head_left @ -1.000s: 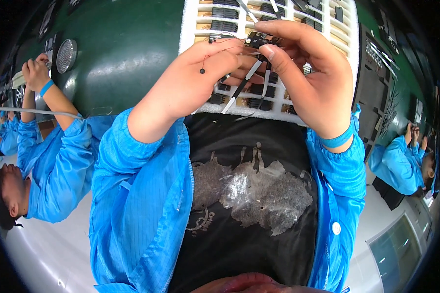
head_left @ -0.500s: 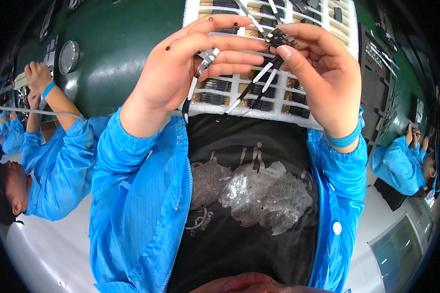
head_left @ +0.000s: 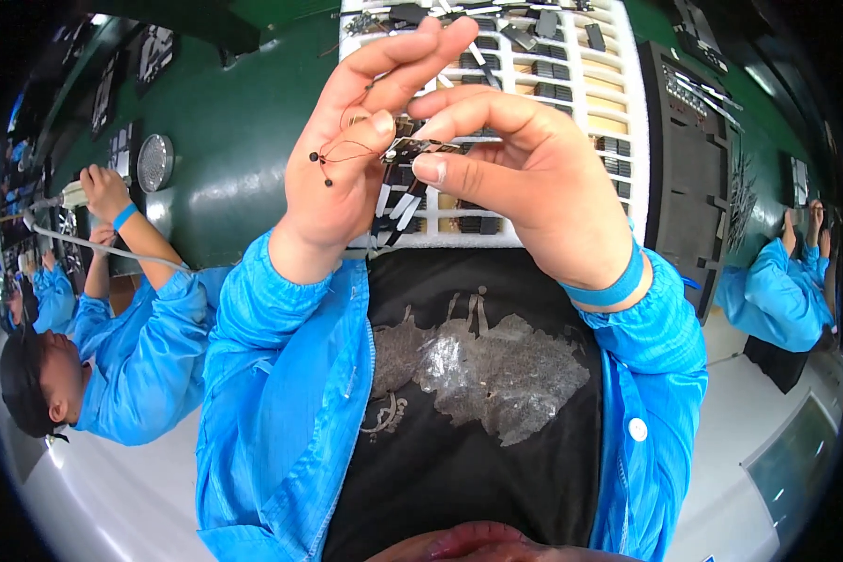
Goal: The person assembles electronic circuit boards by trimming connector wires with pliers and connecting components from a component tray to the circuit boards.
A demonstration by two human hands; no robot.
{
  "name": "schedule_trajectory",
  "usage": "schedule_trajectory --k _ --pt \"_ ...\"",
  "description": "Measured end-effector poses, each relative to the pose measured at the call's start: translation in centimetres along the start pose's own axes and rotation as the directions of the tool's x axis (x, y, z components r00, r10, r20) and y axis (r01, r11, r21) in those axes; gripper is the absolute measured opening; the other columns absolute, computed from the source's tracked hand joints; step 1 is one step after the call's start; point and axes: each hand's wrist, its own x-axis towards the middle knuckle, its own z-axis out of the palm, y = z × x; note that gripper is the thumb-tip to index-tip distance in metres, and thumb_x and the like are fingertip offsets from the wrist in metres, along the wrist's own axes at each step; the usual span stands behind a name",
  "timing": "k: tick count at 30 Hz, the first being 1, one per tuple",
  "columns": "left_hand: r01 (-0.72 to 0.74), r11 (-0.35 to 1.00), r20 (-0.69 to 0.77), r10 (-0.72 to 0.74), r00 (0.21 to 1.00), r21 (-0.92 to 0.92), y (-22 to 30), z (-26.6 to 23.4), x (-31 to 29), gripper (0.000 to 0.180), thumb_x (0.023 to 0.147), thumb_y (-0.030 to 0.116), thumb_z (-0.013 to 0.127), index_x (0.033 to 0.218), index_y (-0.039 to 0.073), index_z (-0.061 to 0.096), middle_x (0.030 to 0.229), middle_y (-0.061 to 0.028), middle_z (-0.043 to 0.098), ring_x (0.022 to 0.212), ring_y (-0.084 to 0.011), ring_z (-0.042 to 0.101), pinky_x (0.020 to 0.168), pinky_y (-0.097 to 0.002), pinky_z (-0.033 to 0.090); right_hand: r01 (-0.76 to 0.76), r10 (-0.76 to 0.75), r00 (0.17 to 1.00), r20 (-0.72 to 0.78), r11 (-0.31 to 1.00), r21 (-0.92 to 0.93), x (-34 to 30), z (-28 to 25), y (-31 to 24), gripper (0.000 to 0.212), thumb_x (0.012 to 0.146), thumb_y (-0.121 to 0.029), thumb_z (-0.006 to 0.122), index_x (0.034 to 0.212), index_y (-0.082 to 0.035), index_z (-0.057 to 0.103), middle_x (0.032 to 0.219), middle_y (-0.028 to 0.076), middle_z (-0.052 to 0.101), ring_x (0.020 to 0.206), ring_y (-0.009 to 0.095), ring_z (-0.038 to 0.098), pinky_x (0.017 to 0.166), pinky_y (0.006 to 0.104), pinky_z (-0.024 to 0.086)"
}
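Both hands are raised close to the camera over a white compartment tray (head_left: 571,103). My left hand (head_left: 342,178) pinches one end of a small metallic electronic part (head_left: 410,146) between thumb and fingers, with the index and middle fingers stretched upward. Thin red wires with black tips (head_left: 326,161) loop across that hand. My right hand (head_left: 525,187) grips the other end of the same part with thumb and forefinger. Black and white flat strips (head_left: 398,208) hang below the part. Blue sleeves cover both forearms, and a blue band (head_left: 609,286) circles the right wrist.
The tray holds several dark parts in its slots and lies on a green work surface (head_left: 234,140). A dark panel (head_left: 684,169) stands to its right. A person in a blue coat (head_left: 131,347) works at the left with a cabled tool; another blue sleeve (head_left: 777,272) is at the right.
Both hands have come closer to the camera and nearer together. The left fingers have straightened upward, and the right thumb and forefinger now pinch the part from the right.
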Motion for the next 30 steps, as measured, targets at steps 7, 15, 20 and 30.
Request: schedule_trajectory --k 7,15,20,30 --pt "-0.085 0.989 0.128 0.070 0.989 0.120 0.1 0.6 -0.1 0.054 0.100 0.036 0.042 0.138 -0.002 0.040 0.144 -0.0254 0.046 0.148 -0.0315 0.022 0.121 -0.0449 0.012 0.013 -0.015 1.000 0.009 0.973 0.232 -0.2 0.5 0.8 0.015 0.087 -0.003 0.071 0.101 0.001 0.067 0.092 0.005 0.069 0.082 0.008 0.064 0.074 0.0219 0.053" --pt "-0.014 0.992 0.118 0.000 0.993 0.124 0.0 1.6 -0.6 0.090 0.091 0.073 0.038 0.144 0.000 0.031 0.145 -0.0281 0.042 0.144 -0.0359 0.028 0.118 -0.0490 0.020 0.059 -0.059 0.998 -0.012 0.941 0.334 -0.7 0.6 1.3 0.019 0.087 0.004 0.067 0.107 0.002 0.064 0.101 0.007 0.069 0.096 0.012 0.065 0.085 0.0265 0.054" --pt "0.108 0.991 0.059 -0.103 0.993 -0.077 -0.6 2.2 -1.0 0.147 0.044 0.103 0.040 0.152 0.006 0.018 0.151 -0.0306 0.030 0.139 -0.0382 0.036 0.115 -0.0500 0.028 0.152 -0.143 0.988 -0.051 0.927 0.342 -1.2 0.8 1.2 0.027 0.088 0.006 0.065 0.114 0.001 0.061 0.105 0.006 0.068 0.098 0.012 0.064 0.085 0.0263 0.052" --pt "0.323 0.783 0.013 -0.389 0.921 0.532 0.9 1.7 -5.3 0.075 0.091 0.057 0.059 0.140 0.003 0.042 0.130 -0.0123 0.054 0.120 -0.0229 0.052 0.101 -0.0385 0.042 0.243 -0.253 0.967 -0.028 0.949 -0.202 -3.2 0.1 -0.2 0.021 0.083 0.002 0.070 0.103 0.000 0.067 0.100 0.004 0.068 0.083 0.009 0.058 0.077 0.0251 0.050"
